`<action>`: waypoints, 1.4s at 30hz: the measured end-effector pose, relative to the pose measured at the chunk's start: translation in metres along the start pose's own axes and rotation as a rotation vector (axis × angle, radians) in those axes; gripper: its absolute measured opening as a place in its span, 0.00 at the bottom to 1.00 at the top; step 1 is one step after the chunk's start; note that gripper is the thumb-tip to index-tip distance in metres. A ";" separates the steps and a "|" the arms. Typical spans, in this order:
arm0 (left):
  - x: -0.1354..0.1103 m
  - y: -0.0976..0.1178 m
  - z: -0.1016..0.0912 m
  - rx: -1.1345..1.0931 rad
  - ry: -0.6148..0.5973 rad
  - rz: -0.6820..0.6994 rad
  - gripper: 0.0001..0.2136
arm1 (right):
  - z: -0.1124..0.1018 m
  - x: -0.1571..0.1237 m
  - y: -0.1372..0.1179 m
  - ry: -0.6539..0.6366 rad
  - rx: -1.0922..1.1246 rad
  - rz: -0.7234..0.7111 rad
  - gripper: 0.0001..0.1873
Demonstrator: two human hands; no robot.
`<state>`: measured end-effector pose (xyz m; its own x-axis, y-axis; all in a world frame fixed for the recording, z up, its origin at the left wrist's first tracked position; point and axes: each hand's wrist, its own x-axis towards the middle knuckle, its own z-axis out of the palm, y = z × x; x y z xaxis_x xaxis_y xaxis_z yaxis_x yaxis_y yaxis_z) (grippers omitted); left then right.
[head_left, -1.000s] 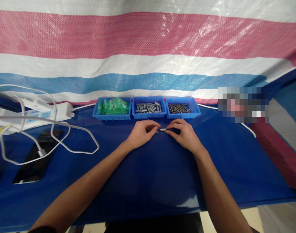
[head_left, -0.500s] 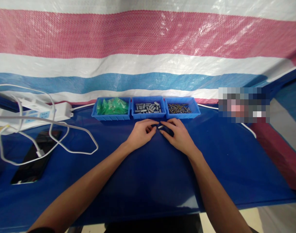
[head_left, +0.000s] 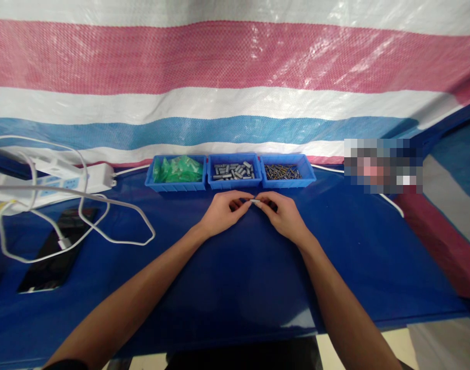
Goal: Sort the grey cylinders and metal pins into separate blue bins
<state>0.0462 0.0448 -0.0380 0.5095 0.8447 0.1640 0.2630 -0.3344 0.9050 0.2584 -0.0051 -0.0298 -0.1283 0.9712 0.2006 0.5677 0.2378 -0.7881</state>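
Observation:
A small silvery metal cylinder (head_left: 255, 201) lies level between my fingertips, just in front of the middle blue bin. My left hand (head_left: 226, 211) pinches its left end between thumb and fingers. On the other end, my right hand (head_left: 281, 213) is closed in a similar pinch. The fingertips hide part of the piece. More short metal cylinders (head_left: 235, 171) lie in the middle bin (head_left: 235, 184). Thin brass-and-grey screw-like pins (head_left: 283, 172) fill the right bin (head_left: 290, 183). Green plastic bags (head_left: 179, 169) sit in the left bin (head_left: 176, 187).
On the blue table (head_left: 235, 288), a white power strip (head_left: 99, 177) stands at the left with looping white cables (head_left: 134, 241). A black phone (head_left: 50, 262) lies beneath them. A striped plastic sheet (head_left: 235, 56) hangs behind the bins. A blurred-out patch covers the back right.
My right hand has closed its thumb and fingers onto the metal cylinder, which was within its parted fingers before. Both hands' fingertips have come closer together around it.

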 end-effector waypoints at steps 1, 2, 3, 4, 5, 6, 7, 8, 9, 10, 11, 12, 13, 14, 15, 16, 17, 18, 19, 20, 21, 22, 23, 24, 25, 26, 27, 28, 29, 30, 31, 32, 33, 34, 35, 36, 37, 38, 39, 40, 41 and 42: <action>0.000 0.000 0.000 -0.046 -0.002 -0.013 0.13 | 0.001 0.000 -0.001 0.014 0.081 0.036 0.09; 0.000 -0.001 -0.001 -0.097 0.003 -0.026 0.14 | 0.002 0.000 -0.001 0.030 0.164 0.072 0.11; 0.000 -0.001 -0.001 -0.151 0.013 -0.039 0.15 | 0.003 0.000 -0.002 0.047 0.243 0.105 0.12; 0.000 -0.001 -0.001 -0.204 0.021 -0.050 0.15 | 0.004 0.000 -0.003 0.061 0.313 0.134 0.13; 0.000 0.000 -0.001 -0.255 0.027 -0.056 0.15 | 0.006 0.001 -0.004 0.077 0.374 0.159 0.15; 0.000 0.000 -0.002 -0.299 0.028 -0.060 0.15 | 0.007 0.001 -0.005 0.092 0.426 0.179 0.15; 0.000 0.001 -0.002 -0.333 0.024 -0.065 0.15 | 0.008 0.001 -0.006 0.105 0.472 0.196 0.16; 0.000 0.002 -0.002 -0.352 0.015 -0.073 0.15 | 0.009 0.002 -0.007 0.117 0.514 0.208 0.16; 0.000 0.003 -0.003 -0.358 0.004 -0.082 0.15 | 0.009 0.003 -0.008 0.126 0.556 0.214 0.16; 0.001 0.004 -0.004 -0.355 -0.004 -0.092 0.16 | 0.010 0.003 -0.009 0.130 0.595 0.219 0.16; 0.001 0.005 -0.004 -0.347 -0.010 -0.100 0.17 | 0.010 0.004 -0.010 0.132 0.629 0.222 0.16; 0.001 0.005 -0.005 -0.340 -0.013 -0.106 0.18 | 0.010 0.004 -0.010 0.130 0.658 0.226 0.15; 0.002 0.006 -0.005 -0.336 -0.015 -0.108 0.19 | 0.009 0.005 -0.011 0.128 0.683 0.231 0.15; 0.002 0.006 -0.005 -0.331 -0.015 -0.109 0.20 | 0.009 0.005 -0.012 0.126 0.702 0.237 0.15; 0.002 0.006 -0.005 -0.327 -0.014 -0.110 0.21 | 0.009 0.005 -0.012 0.124 0.714 0.243 0.15; 0.002 0.006 -0.005 -0.321 -0.015 -0.113 0.22 | 0.009 0.005 -0.013 0.125 0.722 0.249 0.15; 0.003 0.006 -0.005 -0.315 -0.016 -0.116 0.23 | 0.009 0.005 -0.013 0.126 0.727 0.254 0.15; 0.003 0.005 -0.005 -0.311 -0.018 -0.121 0.24 | 0.008 0.005 -0.013 0.126 0.730 0.258 0.15; 0.003 0.005 -0.005 -0.310 -0.018 -0.126 0.24 | 0.008 0.004 -0.013 0.128 0.733 0.261 0.15; 0.003 0.004 -0.005 -0.313 -0.020 -0.130 0.24 | 0.008 0.004 -0.013 0.129 0.735 0.263 0.14; 0.003 0.004 -0.004 -0.319 -0.021 -0.133 0.24 | 0.008 0.003 -0.012 0.130 0.736 0.264 0.14; 0.003 0.004 -0.004 -0.326 -0.020 -0.134 0.24 | 0.008 0.003 -0.012 0.132 0.736 0.265 0.14; 0.003 0.004 -0.004 -0.334 -0.020 -0.135 0.24 | 0.008 0.003 -0.012 0.136 0.735 0.266 0.14; 0.003 0.004 -0.003 -0.340 -0.021 -0.137 0.24 | 0.008 0.003 -0.012 0.140 0.733 0.266 0.13; 0.004 0.004 -0.003 -0.344 -0.021 -0.137 0.24 | 0.007 0.003 -0.012 0.145 0.729 0.266 0.13; 0.004 0.004 -0.003 -0.346 -0.021 -0.139 0.23 | 0.007 0.003 -0.012 0.149 0.725 0.267 0.13; 0.004 0.004 -0.003 -0.348 -0.021 -0.139 0.23 | 0.007 0.003 -0.012 0.153 0.721 0.269 0.14; 0.004 0.004 -0.003 -0.350 -0.021 -0.138 0.23 | 0.007 0.003 -0.012 0.155 0.717 0.271 0.14; 0.004 0.004 -0.003 -0.354 -0.021 -0.135 0.23 | 0.007 0.003 -0.013 0.157 0.711 0.274 0.14; 0.004 0.004 -0.003 -0.358 -0.021 -0.132 0.23 | 0.007 0.003 -0.012 0.159 0.705 0.275 0.14; 0.004 0.005 -0.003 -0.362 -0.021 -0.129 0.22 | 0.007 0.003 -0.012 0.160 0.701 0.277 0.14; 0.004 0.005 -0.003 -0.363 -0.019 -0.128 0.22 | 0.007 0.003 -0.011 0.160 0.698 0.277 0.13; 0.003 0.005 -0.003 -0.363 -0.015 -0.130 0.21 | 0.007 0.003 -0.011 0.160 0.698 0.278 0.13; 0.003 0.006 -0.003 -0.364 -0.007 -0.135 0.20 | 0.007 0.003 -0.010 0.160 0.699 0.278 0.13; 0.003 0.006 -0.003 -0.369 0.003 -0.141 0.19 | 0.008 0.003 -0.009 0.160 0.701 0.279 0.12; 0.003 0.007 -0.004 -0.378 0.011 -0.149 0.18 | 0.008 0.003 -0.009 0.158 0.703 0.279 0.12; 0.003 0.007 -0.004 -0.392 0.016 -0.158 0.18 | 0.007 0.002 -0.008 0.157 0.705 0.279 0.12; 0.003 0.008 -0.005 -0.408 0.017 -0.167 0.18 | 0.007 0.002 -0.008 0.155 0.706 0.280 0.12; 0.003 0.008 -0.006 -0.424 0.014 -0.177 0.17 | 0.007 0.002 -0.008 0.152 0.707 0.280 0.12; 0.003 0.009 -0.006 -0.441 0.010 -0.186 0.18 | 0.007 0.002 -0.008 0.147 0.707 0.281 0.12; 0.003 0.009 -0.007 -0.458 0.009 -0.194 0.18 | 0.006 0.002 -0.009 0.144 0.705 0.282 0.12; 0.003 0.010 -0.008 -0.476 0.013 -0.199 0.19 | 0.006 0.002 -0.009 0.142 0.700 0.285 0.12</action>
<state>0.0439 0.0474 -0.0251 0.4763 0.8788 -0.0276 -0.0493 0.0581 0.9971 0.2481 -0.0050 -0.0255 0.0779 0.9965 -0.0301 -0.0900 -0.0230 -0.9957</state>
